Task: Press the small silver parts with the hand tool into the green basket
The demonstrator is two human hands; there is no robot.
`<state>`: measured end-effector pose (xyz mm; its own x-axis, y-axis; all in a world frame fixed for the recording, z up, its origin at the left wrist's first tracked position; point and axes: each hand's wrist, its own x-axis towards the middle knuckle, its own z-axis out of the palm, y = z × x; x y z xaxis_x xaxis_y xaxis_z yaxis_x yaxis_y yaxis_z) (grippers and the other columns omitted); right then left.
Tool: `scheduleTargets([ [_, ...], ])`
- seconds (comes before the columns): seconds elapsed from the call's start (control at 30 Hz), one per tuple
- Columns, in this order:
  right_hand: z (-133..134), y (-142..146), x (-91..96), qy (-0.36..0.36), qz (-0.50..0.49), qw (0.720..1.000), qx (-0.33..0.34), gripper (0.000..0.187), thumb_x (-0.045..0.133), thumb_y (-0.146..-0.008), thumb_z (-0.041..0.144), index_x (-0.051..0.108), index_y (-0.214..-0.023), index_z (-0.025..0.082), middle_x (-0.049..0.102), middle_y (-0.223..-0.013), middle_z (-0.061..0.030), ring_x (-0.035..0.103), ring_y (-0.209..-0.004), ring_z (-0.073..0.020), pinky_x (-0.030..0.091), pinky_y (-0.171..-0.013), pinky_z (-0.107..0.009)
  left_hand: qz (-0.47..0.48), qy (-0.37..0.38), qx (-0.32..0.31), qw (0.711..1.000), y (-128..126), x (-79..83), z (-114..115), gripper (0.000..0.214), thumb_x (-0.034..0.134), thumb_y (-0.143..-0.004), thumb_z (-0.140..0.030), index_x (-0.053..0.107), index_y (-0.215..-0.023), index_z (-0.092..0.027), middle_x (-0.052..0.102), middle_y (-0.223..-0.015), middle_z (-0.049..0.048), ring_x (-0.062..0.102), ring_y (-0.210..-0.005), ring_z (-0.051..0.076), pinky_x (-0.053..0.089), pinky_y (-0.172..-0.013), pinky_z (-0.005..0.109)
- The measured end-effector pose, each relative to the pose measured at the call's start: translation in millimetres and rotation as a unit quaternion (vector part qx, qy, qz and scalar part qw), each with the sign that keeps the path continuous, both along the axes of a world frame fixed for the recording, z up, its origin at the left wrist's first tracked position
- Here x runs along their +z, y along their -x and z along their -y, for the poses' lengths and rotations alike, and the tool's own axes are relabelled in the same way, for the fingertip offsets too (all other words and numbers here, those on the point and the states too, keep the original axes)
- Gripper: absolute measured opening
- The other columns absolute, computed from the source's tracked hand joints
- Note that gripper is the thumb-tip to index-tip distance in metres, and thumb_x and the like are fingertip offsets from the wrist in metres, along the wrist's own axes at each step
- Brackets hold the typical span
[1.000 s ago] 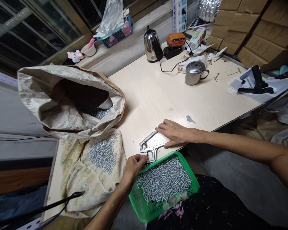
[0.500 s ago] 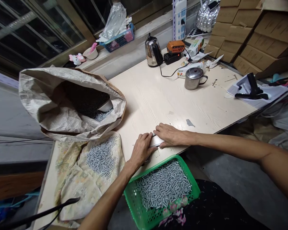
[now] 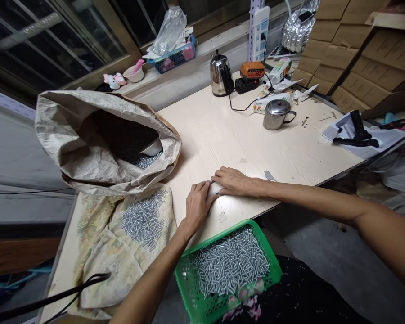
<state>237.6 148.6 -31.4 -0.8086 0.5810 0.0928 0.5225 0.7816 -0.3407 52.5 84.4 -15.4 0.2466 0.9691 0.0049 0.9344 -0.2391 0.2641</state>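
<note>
in the head view, the left hand [image 3: 196,201] is closed over one end of a grey metal tool [image 3: 216,188], hiding much of it; the right hand [image 3: 235,182] grips the other end, just beside the left. the tool is at the pale table [image 3: 219,130], near its front edge, beyond a green basket [image 3: 185,288] of small silver pieces [image 3: 234,263]. more such pieces lie on a patterned cloth [image 3: 110,265] beside an open sack [image 3: 87,164]
</note>
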Motion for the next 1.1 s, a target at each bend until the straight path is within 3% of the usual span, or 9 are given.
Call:
scheduleTargets([
  [0.1,0,-15,2.9,0.007,-0.056,0.998,0.000,0.068,0.070,-0.080,0.047,0.044,-0.134,0.013,0.047,-0.132,-0.0167,0.043,-0.116,-0.0283,0.042,-0.092,-0.042,0.065,-0.044,0.063,0.995,23,10.8,5,0.051,0.057,-0.086,-0.046,0.055,-0.126,-0.015,0.058,-0.129,0.0142,0.050,-0.118,0.027,0.042,-0.096,0.038],
  [0.2,6,-25,4.7,0.018,-0.080,0.997,-0.009,0.055,0.062,-0.087,0.041,0.046,-0.133,0.015,0.050,-0.127,-0.0146,0.045,-0.112,-0.0259,0.041,-0.092,-0.042,0.084,-0.028,0.173,0.981,46,23.9,19,0.041,0.047,-0.089,-0.050,0.069,-0.093,-0.016,0.068,-0.094,0.0102,0.059,-0.093,0.024,0.044,-0.082,0.034],
  [0.27,13,-24,3.2,0.024,-0.082,0.996,-0.012,0.041,0.058,-0.091,0.037,0.053,-0.125,0.015,0.055,-0.115,-0.0121,0.047,-0.103,-0.0233,0.041,-0.089,-0.039,0.078,0.032,0.216,0.973,54,27.2,30,0.043,0.049,-0.085,-0.053,0.066,-0.069,-0.017,0.065,-0.071,0.0062,0.058,-0.072,0.020,0.040,-0.068,0.030],
  [0.33,19,-18,-0.5,0.025,-0.073,0.997,-0.013,0.034,0.058,-0.091,0.036,0.058,-0.118,0.016,0.056,-0.108,-0.0101,0.047,-0.096,-0.0220,0.040,-0.085,-0.037,0.072,0.094,0.235,0.965,54,24.9,36,0.043,0.056,-0.078,-0.055,0.062,-0.058,-0.017,0.061,-0.061,0.0040,0.054,-0.061,0.018,0.034,-0.058,0.027],
  [0.5,31,2,-13.8,-0.005,-0.031,0.999,-0.022,0.010,0.056,-0.092,0.023,0.063,-0.093,0.017,0.059,-0.095,-0.0062,0.047,-0.093,-0.0206,0.032,-0.078,-0.033,0.042,0.184,0.238,0.953,42,18.2,26,0.032,0.063,-0.073,-0.045,0.061,-0.055,-0.019,0.057,-0.053,0.0006,0.051,-0.056,0.016,0.027,-0.055,0.025],
  [0.67,29,3,-23.1,-0.036,-0.053,0.998,-0.028,0.011,0.051,-0.094,0.020,0.059,-0.087,0.016,0.059,-0.090,-0.0047,0.047,-0.087,-0.0185,0.028,-0.075,-0.032,-0.079,0.214,0.190,0.955,44,35.9,15,0.016,0.061,-0.074,-0.025,0.067,-0.061,-0.018,0.066,-0.067,0.0052,0.059,-0.068,0.019,0.031,-0.059,0.025],
  [0.8,26,-3,-25.8,-0.039,-0.073,0.996,-0.044,0.010,0.050,-0.093,0.018,0.058,-0.088,0.017,0.059,-0.088,-0.0041,0.049,-0.085,-0.0183,0.029,-0.075,-0.032,-0.131,0.145,0.143,0.970,42,57.6,48,0.020,0.054,-0.082,-0.020,0.072,-0.075,-0.017,0.069,-0.086,0.0104,0.062,-0.081,0.021,0.038,-0.065,0.026],
  [0.93,26,-5,-23.6,-0.033,-0.079,0.995,-0.043,0.012,0.048,-0.094,0.019,0.057,-0.087,0.017,0.059,-0.088,-0.0048,0.051,-0.084,-0.0188,0.031,-0.074,-0.032,-0.039,0.195,0.056,0.978,43,71.0,81,0.021,0.059,-0.084,-0.034,0.074,-0.095,-0.023,0.069,-0.086,0.0061,0.062,-0.079,0.020,0.041,-0.066,0.027],
  [1.1,28,-4,-21.2,-0.031,-0.091,0.994,-0.046,0.015,0.045,-0.096,0.020,0.056,-0.086,0.018,0.059,-0.089,-0.0055,0.052,-0.082,-0.0187,0.033,-0.074,-0.032,-0.168,0.063,0.214,0.960,95,59.2,48,0.028,0.045,-0.091,-0.025,0.071,-0.087,-0.017,0.067,-0.093,0.0109,0.059,-0.094,0.025,0.039,-0.067,0.029],
])
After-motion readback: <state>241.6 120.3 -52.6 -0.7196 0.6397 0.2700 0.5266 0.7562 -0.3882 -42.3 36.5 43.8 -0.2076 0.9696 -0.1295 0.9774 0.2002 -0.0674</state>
